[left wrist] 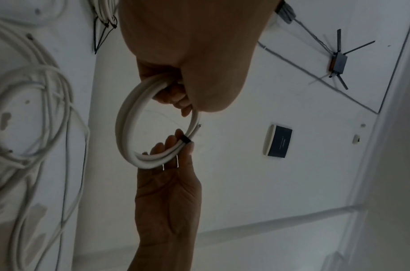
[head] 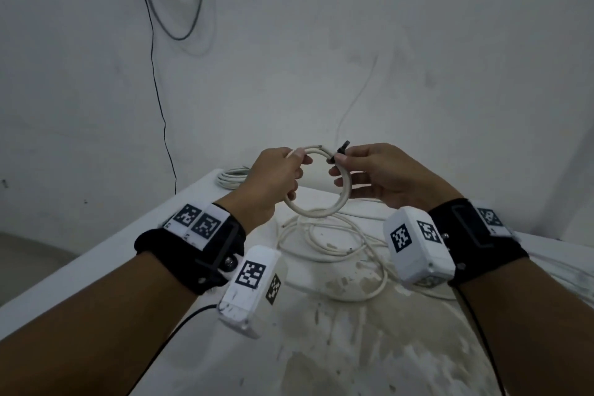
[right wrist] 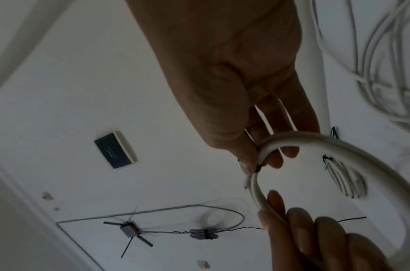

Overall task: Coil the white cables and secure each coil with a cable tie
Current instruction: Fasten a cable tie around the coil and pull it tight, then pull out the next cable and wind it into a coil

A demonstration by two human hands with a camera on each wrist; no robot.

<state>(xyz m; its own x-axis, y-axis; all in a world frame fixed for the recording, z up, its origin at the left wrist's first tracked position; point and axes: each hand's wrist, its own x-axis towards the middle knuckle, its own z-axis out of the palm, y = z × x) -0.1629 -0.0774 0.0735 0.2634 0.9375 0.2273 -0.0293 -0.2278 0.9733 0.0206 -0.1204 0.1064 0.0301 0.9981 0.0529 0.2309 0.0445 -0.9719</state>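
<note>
A small round coil of white cable [head: 316, 185], wound in a few stacked turns, is held up in the air above the white table [head: 96, 270], between the two hands and in front of the pale wall. A black plastic cable tie [head: 338, 153] is wrapped around the coil on its upper right side, its free tail sticking up and away from the ring. In the left wrist view the tie shows as a dark band across the strands [left wrist: 186, 140].

The left hand [head: 273, 182] has its fingers curled round the left side of the coil, the thumb lying on top near a cut end of the cable. The right hand [head: 376, 175] pinches the coil at the tie between thumb and forefinger, while its other fingers reach loosely under the ring; the right wrist view shows the thumb tip pressed at the tie [right wrist: 257, 167].

Below the hands, a loose tangle of white cable [head: 334, 251] lies spread over the stained tabletop. At the far left corner of the table rests a second white cable bundle [head: 229, 175]. Both wrists wear black straps carrying white camera boxes with black-and-white square markers [head: 252, 291]. A thin black wire [head: 160, 100] hangs down the wall behind.
</note>
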